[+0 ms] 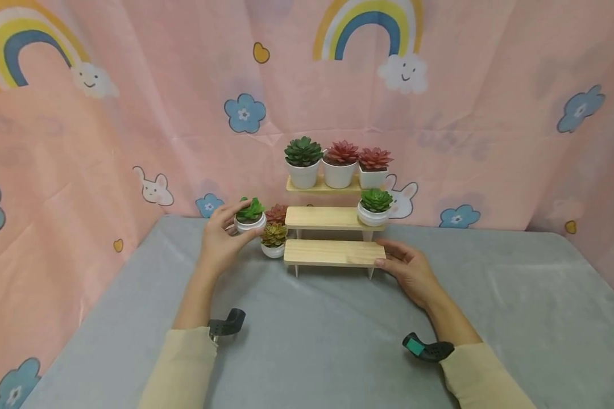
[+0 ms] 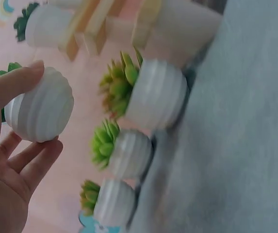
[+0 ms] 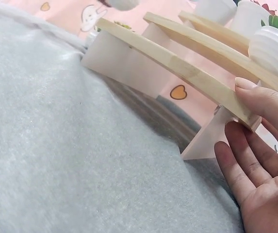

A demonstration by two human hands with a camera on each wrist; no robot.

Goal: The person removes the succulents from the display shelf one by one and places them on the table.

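My left hand (image 1: 219, 243) holds a small green succulent (image 1: 249, 221) in a white ribbed pot, thumb and fingers on either side of it. The left wrist view shows this pot (image 2: 41, 107) raised off the table, left of a three-step wooden plant stand. My right hand (image 1: 409, 274) grips the right end of the stand's lowest board (image 1: 335, 254), thumb on top and fingers beneath. A green succulent (image 1: 375, 207) sits at the right end of the middle board (image 1: 321, 217). On the top board (image 1: 314, 183) stand a dark green succulent (image 1: 303, 162) and two red ones (image 1: 340, 165).
Beside the stand's left end are a yellow-green potted succulent (image 1: 273, 240) and a red one (image 1: 277, 214) behind it. The grey-covered table (image 1: 332, 335) runs back to a pink printed cloth (image 1: 184, 113). Several pots stand on the table in the left wrist view.
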